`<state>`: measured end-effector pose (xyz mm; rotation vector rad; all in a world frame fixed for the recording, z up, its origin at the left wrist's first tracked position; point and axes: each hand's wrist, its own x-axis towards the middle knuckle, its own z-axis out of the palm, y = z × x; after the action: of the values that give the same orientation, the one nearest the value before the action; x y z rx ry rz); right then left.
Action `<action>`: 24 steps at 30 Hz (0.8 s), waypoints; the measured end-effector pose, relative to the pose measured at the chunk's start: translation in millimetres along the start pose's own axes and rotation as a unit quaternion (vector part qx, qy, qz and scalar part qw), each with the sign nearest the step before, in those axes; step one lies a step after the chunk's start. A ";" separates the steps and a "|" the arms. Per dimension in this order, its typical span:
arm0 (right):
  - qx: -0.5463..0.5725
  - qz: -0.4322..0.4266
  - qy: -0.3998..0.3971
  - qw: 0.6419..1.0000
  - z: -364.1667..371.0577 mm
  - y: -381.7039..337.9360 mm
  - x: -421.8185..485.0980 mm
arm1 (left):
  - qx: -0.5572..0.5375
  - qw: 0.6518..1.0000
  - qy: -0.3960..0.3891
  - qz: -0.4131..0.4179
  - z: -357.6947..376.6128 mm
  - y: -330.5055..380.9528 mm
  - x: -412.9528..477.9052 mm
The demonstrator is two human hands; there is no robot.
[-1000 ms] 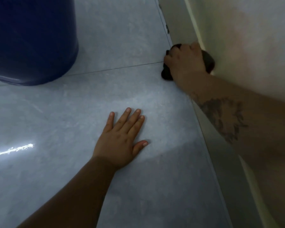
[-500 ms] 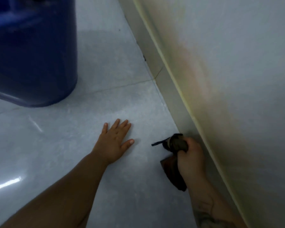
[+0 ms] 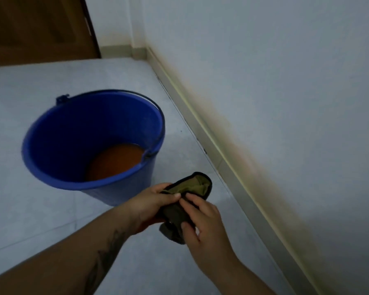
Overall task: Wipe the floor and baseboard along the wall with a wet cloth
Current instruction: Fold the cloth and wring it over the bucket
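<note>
Refolding the cloth (image 3: 185, 201) between 2 hands, above the floor (image 3: 41, 213).
Left hand (image 3: 151, 206) and right hand (image 3: 202, 222) pinch it closed-fingered; beyond, bucket (image 3: 51, 162) holds brown water; baseboard (image 3: 202, 133) staining suggests wiping remains.

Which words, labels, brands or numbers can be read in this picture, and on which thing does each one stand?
None can be read.
The bucket shows no label or brand.
The cloth shows no tag or print.
The wall and door carry no sign.
</note>
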<state>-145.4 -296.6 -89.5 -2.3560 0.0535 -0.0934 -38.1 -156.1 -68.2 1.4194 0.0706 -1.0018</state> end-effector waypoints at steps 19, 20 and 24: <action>-0.222 -0.227 -0.107 0.942 -22.7 -116.8 86.3 | 0.576 0.779 0.206 0.136 -52.5 75.6 -139.9; -0.185 -0.223 -0.116 0.950 -18.7 -118.7 86.5 | 0.575 0.780 0.207 0.132 -56.1 77.0 -141.3; 0.028 -0.150 -0.215 0.965 -3.3 -124.4 86.4 | 0.540 0.792 0.232 0.164 -77.0 72.2 -142.6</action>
<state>-58.2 -216.7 5.2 -2.2620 -0.5116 0.2663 -42.2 -28.5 55.0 2.5996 -0.4538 -0.3138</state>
